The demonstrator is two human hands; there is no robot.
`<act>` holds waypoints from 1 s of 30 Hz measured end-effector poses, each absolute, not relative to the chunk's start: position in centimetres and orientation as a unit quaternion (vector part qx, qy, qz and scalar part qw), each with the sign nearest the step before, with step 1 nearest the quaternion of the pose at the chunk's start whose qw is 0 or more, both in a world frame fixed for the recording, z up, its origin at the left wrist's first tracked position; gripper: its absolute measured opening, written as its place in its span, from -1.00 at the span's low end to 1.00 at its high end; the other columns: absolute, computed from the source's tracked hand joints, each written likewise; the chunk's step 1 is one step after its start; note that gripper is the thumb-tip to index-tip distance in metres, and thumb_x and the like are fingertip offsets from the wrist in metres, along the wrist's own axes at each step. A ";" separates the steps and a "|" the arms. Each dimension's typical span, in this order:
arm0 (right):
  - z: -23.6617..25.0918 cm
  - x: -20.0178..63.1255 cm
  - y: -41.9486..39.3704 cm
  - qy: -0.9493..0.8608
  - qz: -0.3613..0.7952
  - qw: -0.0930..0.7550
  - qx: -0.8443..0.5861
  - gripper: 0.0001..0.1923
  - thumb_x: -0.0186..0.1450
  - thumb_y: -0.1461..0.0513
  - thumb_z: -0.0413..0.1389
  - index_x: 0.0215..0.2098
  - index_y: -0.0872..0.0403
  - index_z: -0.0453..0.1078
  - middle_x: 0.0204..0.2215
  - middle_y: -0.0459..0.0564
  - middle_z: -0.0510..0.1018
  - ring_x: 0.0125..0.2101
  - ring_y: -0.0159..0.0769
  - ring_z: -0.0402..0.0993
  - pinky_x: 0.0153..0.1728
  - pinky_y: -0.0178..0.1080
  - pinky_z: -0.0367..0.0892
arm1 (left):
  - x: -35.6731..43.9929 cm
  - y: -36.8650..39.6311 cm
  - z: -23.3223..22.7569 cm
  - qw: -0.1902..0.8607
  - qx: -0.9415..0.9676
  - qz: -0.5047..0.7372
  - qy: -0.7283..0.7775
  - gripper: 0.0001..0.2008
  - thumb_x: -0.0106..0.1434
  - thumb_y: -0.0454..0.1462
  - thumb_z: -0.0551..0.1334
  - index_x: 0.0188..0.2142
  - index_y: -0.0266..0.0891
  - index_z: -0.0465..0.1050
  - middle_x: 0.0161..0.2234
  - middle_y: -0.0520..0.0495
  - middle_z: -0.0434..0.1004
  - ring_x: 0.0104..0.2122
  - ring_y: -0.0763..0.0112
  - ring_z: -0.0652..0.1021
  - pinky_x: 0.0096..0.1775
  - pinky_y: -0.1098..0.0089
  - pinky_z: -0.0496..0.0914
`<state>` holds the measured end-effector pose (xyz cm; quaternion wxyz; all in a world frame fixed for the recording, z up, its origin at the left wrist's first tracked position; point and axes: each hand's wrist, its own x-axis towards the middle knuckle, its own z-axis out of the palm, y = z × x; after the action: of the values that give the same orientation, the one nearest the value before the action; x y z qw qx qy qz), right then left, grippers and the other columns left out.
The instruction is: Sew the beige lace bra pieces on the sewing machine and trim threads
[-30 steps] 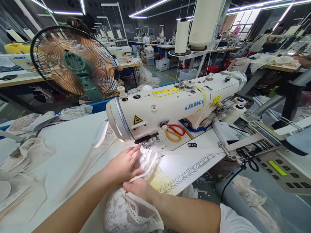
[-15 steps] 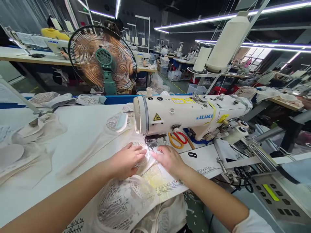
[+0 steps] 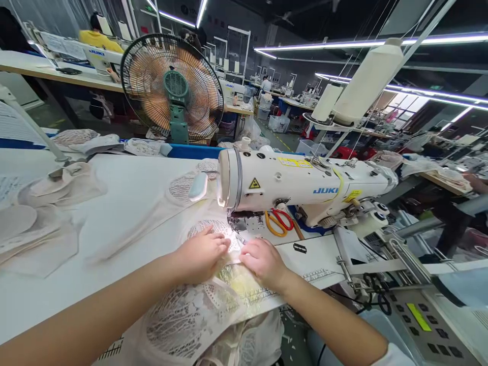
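Two hands [image 3: 204, 254] [image 3: 263, 262], one near sewing machine [image 3: 290, 178]
One fan [image 3: 173, 89], one blade [image 3: 300, 248], one pair of scissors [image 3: 275, 224], two thread cones [image 3: 368, 81] on one stand [image 3: 339, 142].

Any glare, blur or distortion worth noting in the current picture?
Head view: bright light near the needle washes out part of the white lace fabric; head view: the copper-toned blades of the round, black wire-caged fan smear, probably from spinning; head view: the tall cream thread cone leans strongly, perhaps from wide-angle stretch or camera tilt.
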<state>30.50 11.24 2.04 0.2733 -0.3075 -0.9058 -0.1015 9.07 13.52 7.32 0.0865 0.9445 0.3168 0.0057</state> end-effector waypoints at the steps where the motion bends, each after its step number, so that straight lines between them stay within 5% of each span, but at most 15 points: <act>1: 1.9 30.4 11.2 -0.905 -0.101 0.276 -0.308 -0.82 0.29 0.33 0.00 -0.41 0.09 0.41 -0.41 -0.05 0.51 -0.32 -0.31 0.28 -0.34 -0.26 0.13 | 9.2 13.3 7.1 0.080 0.942 0.019 0.325 -0.74 0.19 -0.40 0.07 -0.17 -0.25 0.45 -0.08 -0.17 0.53 -0.05 0.17 0.48 0.14 0.03 0.15; 7: 1.9 29.7 11.5 -0.903 -0.103 0.274 -0.316 -0.82 0.27 0.34 0.00 -0.44 0.11 0.39 -0.43 -0.04 0.49 -0.36 -0.30 0.27 -0.34 -0.25 0.14 | 9.3 12.8 5.8 0.017 0.945 0.091 0.315 -0.75 0.20 -0.31 0.15 -0.11 -0.20 0.40 -0.17 -0.17 0.52 -0.09 0.13 0.46 0.07 0.00 0.20; 17: 1.5 29.0 12.9 -0.898 -0.110 0.246 -0.347 -0.83 0.26 0.30 0.03 -0.45 0.07 0.42 -0.42 -0.04 0.49 -0.33 -0.28 0.28 -0.29 -0.24 0.11 | 8.7 14.0 4.8 0.003 0.960 0.115 0.254 -0.86 0.17 -0.35 0.18 -0.29 -0.16 0.49 -0.17 -0.12 0.51 -0.04 0.18 0.42 0.17 0.02 0.10; 24: 1.7 27.9 14.1 -0.889 -0.111 0.244 -0.371 -0.78 0.26 0.29 0.02 -0.53 0.08 0.39 -0.47 -0.06 0.48 -0.33 -0.28 0.27 -0.29 -0.22 0.09 | 8.1 15.5 4.5 0.013 0.962 0.095 0.258 -0.62 0.04 -0.45 0.22 -0.12 -0.19 0.44 -0.17 -0.12 0.54 -0.06 0.17 0.46 0.16 -0.04 0.10; 30: 1.2 27.1 14.8 -0.869 -0.111 0.244 -0.417 -0.80 0.23 0.32 0.03 -0.52 0.08 0.41 -0.46 -0.04 0.47 -0.32 -0.25 0.27 -0.26 -0.21 0.12 | 7.9 16.5 4.2 0.040 0.962 0.110 0.248 -0.64 0.05 -0.48 0.18 -0.13 -0.23 0.45 -0.12 -0.16 0.54 -0.03 0.15 0.45 0.16 -0.05 0.07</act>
<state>27.14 14.85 1.18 0.2441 -0.4165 -0.8686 -0.1114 7.86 16.50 4.21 0.0402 0.9616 0.2483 0.1096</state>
